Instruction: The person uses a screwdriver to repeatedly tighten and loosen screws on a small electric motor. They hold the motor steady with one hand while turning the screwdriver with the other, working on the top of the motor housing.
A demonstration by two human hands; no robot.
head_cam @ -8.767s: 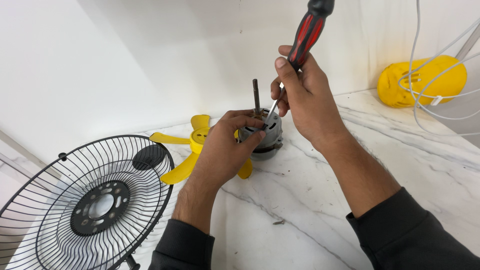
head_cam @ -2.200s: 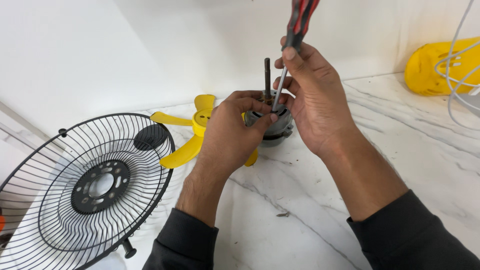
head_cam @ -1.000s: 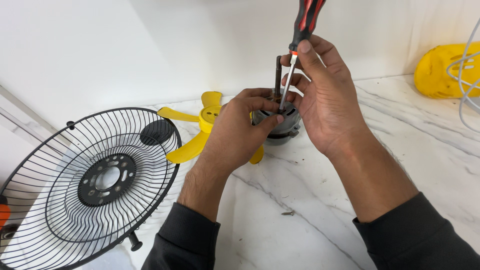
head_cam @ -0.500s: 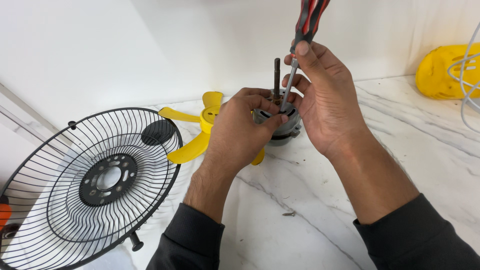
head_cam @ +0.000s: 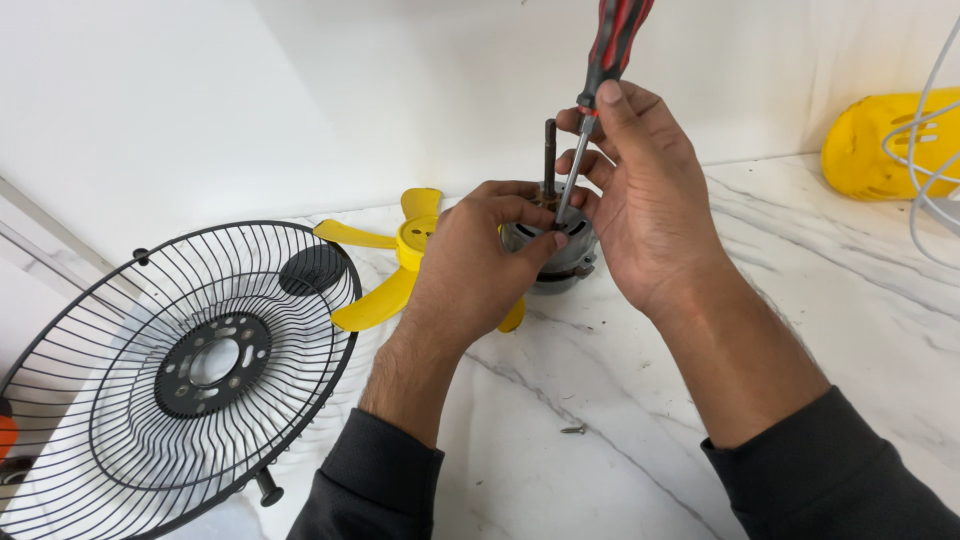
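Two hands work near the counter's (head_cam: 800, 330) back edge: the left hand (head_cam: 480, 265) wraps its grip around the grey motor (head_cam: 560, 250), while the right hand (head_cam: 650, 190) pinches a red screwdriver (head_cam: 605, 70) standing upright, tip on the motor.

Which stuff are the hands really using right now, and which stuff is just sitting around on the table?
In use:
- left hand gripping the grey fan motor
- right hand holding the red-and-black screwdriver, tip down at the motor's top

Just lying about:
- yellow fan blade
- black wire grille
- small loose screw
- yellow housing
- white cable
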